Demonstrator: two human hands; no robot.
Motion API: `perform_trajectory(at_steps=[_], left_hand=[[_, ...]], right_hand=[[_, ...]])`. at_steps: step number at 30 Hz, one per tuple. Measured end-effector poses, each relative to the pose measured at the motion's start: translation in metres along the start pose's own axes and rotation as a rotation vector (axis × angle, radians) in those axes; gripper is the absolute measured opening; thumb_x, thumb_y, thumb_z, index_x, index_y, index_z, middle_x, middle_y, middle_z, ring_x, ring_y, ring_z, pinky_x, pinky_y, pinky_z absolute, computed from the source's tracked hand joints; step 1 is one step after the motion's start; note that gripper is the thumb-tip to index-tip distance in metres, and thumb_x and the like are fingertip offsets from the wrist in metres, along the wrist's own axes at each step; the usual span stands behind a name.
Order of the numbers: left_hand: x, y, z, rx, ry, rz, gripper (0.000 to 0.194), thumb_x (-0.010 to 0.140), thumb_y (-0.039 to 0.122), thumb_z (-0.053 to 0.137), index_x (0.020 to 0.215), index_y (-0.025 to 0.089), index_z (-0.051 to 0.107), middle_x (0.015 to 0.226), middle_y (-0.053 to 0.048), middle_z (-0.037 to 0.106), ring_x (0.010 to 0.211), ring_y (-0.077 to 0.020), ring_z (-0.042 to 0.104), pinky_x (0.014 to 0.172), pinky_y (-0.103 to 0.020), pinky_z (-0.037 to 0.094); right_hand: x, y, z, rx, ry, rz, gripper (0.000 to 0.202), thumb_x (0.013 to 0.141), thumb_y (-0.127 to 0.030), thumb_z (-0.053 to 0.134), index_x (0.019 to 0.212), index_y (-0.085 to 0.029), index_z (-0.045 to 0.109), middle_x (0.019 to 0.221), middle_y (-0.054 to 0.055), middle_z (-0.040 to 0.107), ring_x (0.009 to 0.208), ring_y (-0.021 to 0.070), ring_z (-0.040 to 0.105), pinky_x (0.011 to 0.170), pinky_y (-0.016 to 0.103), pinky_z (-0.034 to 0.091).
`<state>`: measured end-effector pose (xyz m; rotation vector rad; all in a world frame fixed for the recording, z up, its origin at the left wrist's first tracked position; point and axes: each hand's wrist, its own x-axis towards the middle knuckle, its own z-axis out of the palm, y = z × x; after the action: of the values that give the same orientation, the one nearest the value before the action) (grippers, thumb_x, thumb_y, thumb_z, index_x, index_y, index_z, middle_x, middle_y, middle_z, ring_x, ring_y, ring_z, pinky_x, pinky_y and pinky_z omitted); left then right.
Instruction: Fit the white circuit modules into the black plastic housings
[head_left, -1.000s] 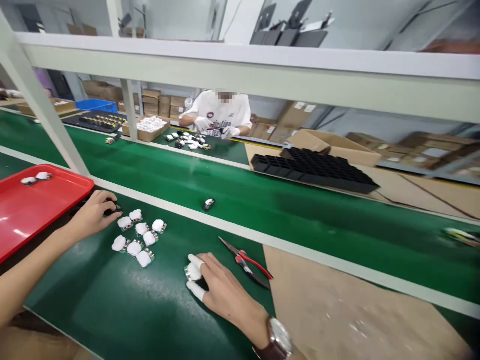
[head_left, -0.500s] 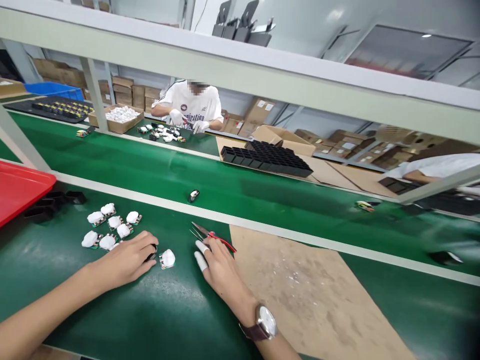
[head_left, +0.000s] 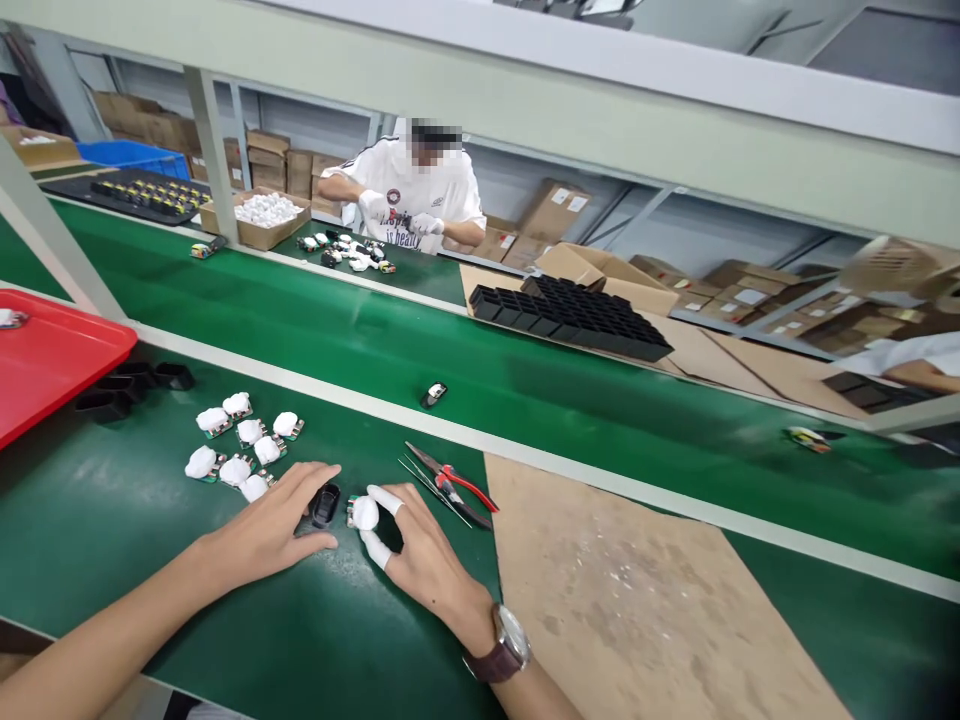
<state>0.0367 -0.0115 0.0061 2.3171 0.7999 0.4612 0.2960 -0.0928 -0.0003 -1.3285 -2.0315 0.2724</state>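
Two hands meet on the green mat [head_left: 225,610] in the head view, the only view here. The left hand [head_left: 262,535] lies flat with its fingers spread, and its thumb and forefinger bracket a small black housing [head_left: 325,505] without really clamping it. The right hand [head_left: 420,560], with white finger cots on thumb and forefinger, pinches a small white part [head_left: 364,513] just beside that housing.

I think the main risk is that the black housing slides away when the white part is pushed against it, because the left fingers only fence it and the mat looks smooth. The cots may also slip on the rounded white part. A careless left wrist could sweep into the group of white parts [head_left: 240,450] close behind it. The red-handled cutters [head_left: 457,485] lie near the right fingers, so a fast reach could knock them toward the moving belt [head_left: 525,380].
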Motion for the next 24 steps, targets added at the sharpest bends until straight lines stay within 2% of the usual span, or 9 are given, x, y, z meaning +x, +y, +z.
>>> perform_trajectory(at_steps=[3, 6, 9, 15, 24], left_hand=[[0.001, 0.003, 0.003, -0.063, -0.028, -0.033, 0.075, 0.100, 0.032, 0.068, 0.163, 0.036, 0.026, 0.151, -0.012, 0.051, 0.117, -0.0286, 0.065, 0.103, -0.047, 0.059], [0.001, 0.003, 0.009, -0.142, -0.029, -0.033, 0.072, 0.100, 0.023, 0.064, 0.162, 0.036, 0.028, 0.143, -0.010, 0.057, 0.119, -0.0279, 0.065, 0.106, -0.047, 0.057], [0.000, 0.002, 0.013, -0.192, -0.025, -0.009, 0.075, 0.101, 0.020, 0.062, 0.163, 0.037, 0.024, 0.142, -0.009, 0.058, 0.127, -0.0282, 0.062, 0.112, -0.049, 0.053], [0.000, 0.003, 0.013, -0.217, -0.035, 0.043, 0.084, 0.099, 0.011, 0.058, 0.165, 0.039, 0.015, 0.146, -0.010, 0.052, 0.136, -0.0272, 0.058, 0.117, -0.048, 0.050], [0.000, 0.003, 0.013, -0.251, -0.045, 0.056, 0.088, 0.095, 0.006, 0.057, 0.166, 0.040, 0.017, 0.146, -0.009, 0.052, 0.133, -0.0263, 0.061, 0.112, -0.044, 0.054]], right_hand=[[0.001, -0.012, -0.008, 0.049, 0.080, -0.003, 0.053, 0.097, -0.010, 0.060, 0.147, -0.024, 0.049, 0.122, 0.011, 0.063, 0.112, 0.0256, 0.063, 0.094, 0.046, 0.059], [0.004, -0.026, -0.013, 0.056, 0.071, -0.038, 0.058, 0.097, -0.009, 0.061, 0.151, -0.025, 0.048, 0.121, 0.012, 0.061, 0.112, 0.0260, 0.062, 0.093, 0.045, 0.059], [0.005, -0.035, -0.011, 0.002, 0.067, -0.083, 0.064, 0.096, -0.007, 0.062, 0.154, -0.024, 0.043, 0.123, 0.013, 0.061, 0.112, 0.0273, 0.061, 0.091, 0.046, 0.060], [0.004, -0.040, -0.010, -0.135, -0.045, -0.077, 0.074, 0.099, -0.010, 0.058, 0.164, -0.023, 0.026, 0.126, 0.015, 0.065, 0.114, 0.0310, 0.062, 0.093, 0.051, 0.061], [0.014, -0.051, -0.016, -0.247, -0.119, -0.086, 0.064, 0.103, -0.013, 0.050, 0.163, -0.017, 0.028, 0.123, 0.016, 0.067, 0.108, 0.0310, 0.063, 0.087, 0.048, 0.064]])
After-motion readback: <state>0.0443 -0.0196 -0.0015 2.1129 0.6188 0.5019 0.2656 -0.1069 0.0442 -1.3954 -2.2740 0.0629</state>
